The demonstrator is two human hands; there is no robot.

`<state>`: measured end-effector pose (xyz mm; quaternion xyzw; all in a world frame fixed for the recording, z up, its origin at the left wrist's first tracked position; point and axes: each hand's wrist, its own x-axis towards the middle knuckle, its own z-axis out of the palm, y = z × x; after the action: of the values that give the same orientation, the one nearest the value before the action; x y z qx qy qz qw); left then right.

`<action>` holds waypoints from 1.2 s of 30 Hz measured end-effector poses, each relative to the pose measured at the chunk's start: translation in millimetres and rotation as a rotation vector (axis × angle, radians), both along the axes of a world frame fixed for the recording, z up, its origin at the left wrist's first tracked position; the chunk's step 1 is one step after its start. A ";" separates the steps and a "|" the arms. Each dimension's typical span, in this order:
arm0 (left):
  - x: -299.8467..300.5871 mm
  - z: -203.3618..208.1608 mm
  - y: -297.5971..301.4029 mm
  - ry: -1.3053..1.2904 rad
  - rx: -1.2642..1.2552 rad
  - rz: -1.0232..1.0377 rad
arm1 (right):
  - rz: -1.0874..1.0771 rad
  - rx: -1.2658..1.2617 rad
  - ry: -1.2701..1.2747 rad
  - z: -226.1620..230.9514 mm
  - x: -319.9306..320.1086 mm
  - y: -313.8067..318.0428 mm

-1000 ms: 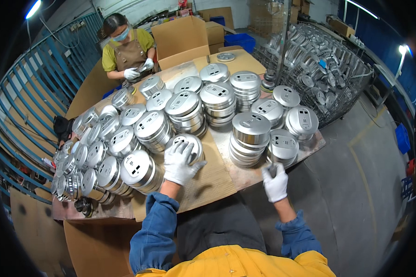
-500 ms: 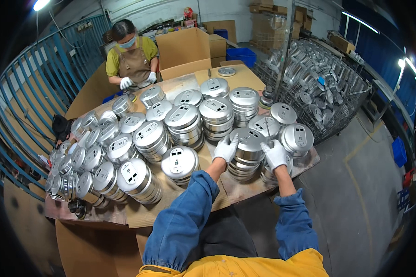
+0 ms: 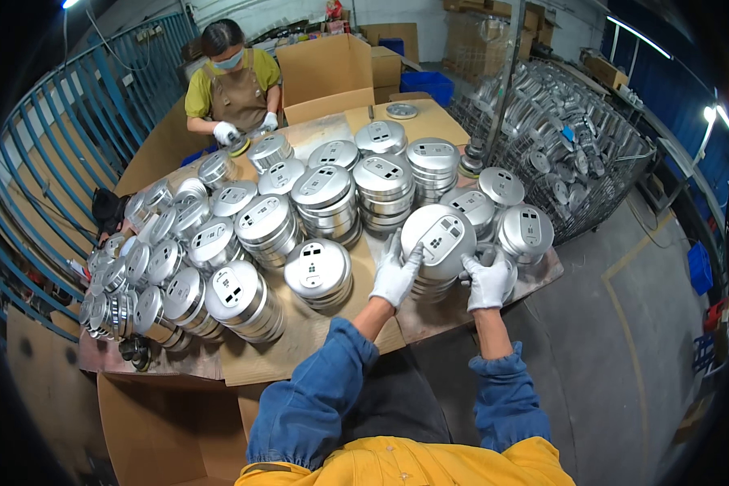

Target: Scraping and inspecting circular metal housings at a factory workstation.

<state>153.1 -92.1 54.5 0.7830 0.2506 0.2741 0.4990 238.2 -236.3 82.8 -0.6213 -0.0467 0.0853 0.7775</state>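
A round silver metal cover [image 3: 441,233], with dark cutouts in its top, is tilted toward me above a stack of similar pieces [image 3: 432,289]. My left hand [image 3: 397,271], in a white glove, grips its left edge. On the opposite edge my right hand [image 3: 488,281], gloved too, is closed round the rim. Both palms hide how far the cover stands off the stack. Just beyond it is another stacked cover [image 3: 471,206], and to the right stands a further stack [image 3: 525,231]. A separate stack [image 3: 317,271] stands left of my left hand.
Many more stacks [image 3: 243,292] crowd the left of the cardboard-covered table [image 3: 316,356]. Across it, a co-worker [image 3: 233,89] with gloved hands works beside an open cardboard box [image 3: 324,77]. A wire cage [image 3: 575,138] full of metal parts stands right, behind a metal post [image 3: 506,89].
The cover between my hands has tipped up toward me and looks larger. My right hand has shifted slightly down its edge. The co-worker's hands have moved to the right.
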 end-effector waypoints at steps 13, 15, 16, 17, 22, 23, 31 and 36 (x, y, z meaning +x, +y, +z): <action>-197.9 -21.5 4.4 -0.237 -1.352 0.096 | 0.735 -0.293 -1.253 -52.2 -130.1 -8.7; -221.6 -35.6 9.3 -0.067 -1.142 0.154 | 0.822 -0.340 -1.212 -60.4 -144.2 -5.7; -229.1 -43.9 12.0 -0.013 -0.982 0.243 | 0.797 -0.318 -1.166 -63.5 -151.6 -5.4; -237.0 -51.9 14.3 0.024 -0.852 0.310 | 0.766 -0.313 -1.106 -66.5 -158.6 -5.5; -257.4 -77.7 19.3 0.051 -0.294 0.524 | 0.767 -0.813 -0.542 -67.6 -169.2 -18.9; -258.2 -79.3 19.3 0.009 -0.287 0.531 | 0.795 -0.887 -0.527 -66.2 -167.6 -19.8; -254.8 -63.8 20.8 0.318 -0.071 0.501 | 1.069 -1.176 -0.847 -35.3 -168.8 -15.6; -255.7 -64.5 10.1 0.183 0.045 0.525 | 1.231 -1.251 -0.924 -16.5 -178.8 2.1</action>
<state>-102.6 -82.1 -10.0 0.7238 0.4827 0.3275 0.3686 59.4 -234.2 66.3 -0.7595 -0.6064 0.2329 0.0349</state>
